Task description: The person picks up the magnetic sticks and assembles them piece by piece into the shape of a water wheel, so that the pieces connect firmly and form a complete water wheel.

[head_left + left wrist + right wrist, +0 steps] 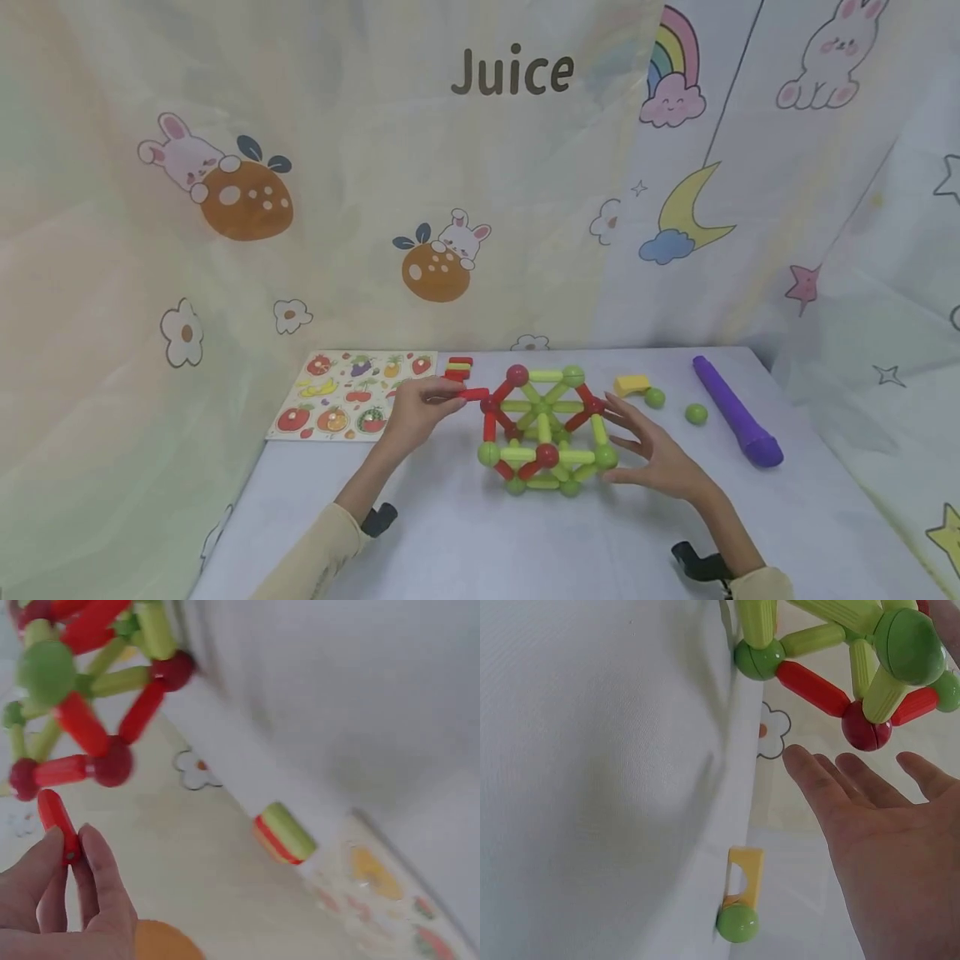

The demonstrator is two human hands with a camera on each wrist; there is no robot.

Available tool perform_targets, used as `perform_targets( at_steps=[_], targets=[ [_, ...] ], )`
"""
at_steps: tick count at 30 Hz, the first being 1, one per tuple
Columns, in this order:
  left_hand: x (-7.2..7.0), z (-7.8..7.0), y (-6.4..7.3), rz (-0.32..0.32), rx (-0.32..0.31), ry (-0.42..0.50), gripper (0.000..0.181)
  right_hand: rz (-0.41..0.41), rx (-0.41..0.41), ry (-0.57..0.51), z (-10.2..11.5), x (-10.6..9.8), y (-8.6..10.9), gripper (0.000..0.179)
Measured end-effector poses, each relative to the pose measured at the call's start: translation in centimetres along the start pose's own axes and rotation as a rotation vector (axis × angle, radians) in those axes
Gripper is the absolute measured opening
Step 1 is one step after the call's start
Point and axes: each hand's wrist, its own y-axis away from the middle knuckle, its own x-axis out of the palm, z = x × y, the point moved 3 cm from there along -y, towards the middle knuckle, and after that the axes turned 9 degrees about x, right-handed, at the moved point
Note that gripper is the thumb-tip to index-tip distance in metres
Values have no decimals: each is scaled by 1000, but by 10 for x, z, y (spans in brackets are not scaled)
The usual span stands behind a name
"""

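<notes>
A ball-and-rod frame [543, 407] of red and green pieces stands on the white table. My left hand [420, 408] pinches a red rod [60, 825] between thumb and fingers, its far end close to a red ball [489, 404] at the frame's upper left. Whether rod and ball touch I cannot tell. On the opposite side, my right hand [656, 450] has its fingers spread beside the frame. In the right wrist view, the fingertips lie near a red ball [866, 725] and grip nothing.
Several loose red and green rods [459, 367] lie behind my left hand, next to a fruit-picture board [337, 396]. At the right are a yellow block [632, 384], two green balls [696, 413] and a purple microphone-shaped object [738, 412]. A printed cloth hangs behind.
</notes>
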Motion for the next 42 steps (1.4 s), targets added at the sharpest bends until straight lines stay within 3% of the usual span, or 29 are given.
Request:
perform_targets(
  at_steps=[5, 11, 15, 21, 33, 42],
  targets=[
    [11, -32, 2, 114, 44, 75, 24, 9, -13, -13, 2, -1, 0, 113],
    [42, -48, 8, 248, 79, 99, 23, 17, -38, -50, 0, 0, -1, 111],
    [56, -51, 11, 267, 73, 101, 22, 19, -14, -50, -3, 1, -1, 111],
    [68, -51, 15, 289, 123, 56, 19, 21, -11, -64, -4, 2, -1, 113],
    [70, -68, 13, 358, 224, -104, 21, 25, -12, -70, -1, 3, 0, 111],
    [74, -72, 14, 359, 268, -117, 23, 22, -11, -71, -1, 3, 1, 112]
  ],
)
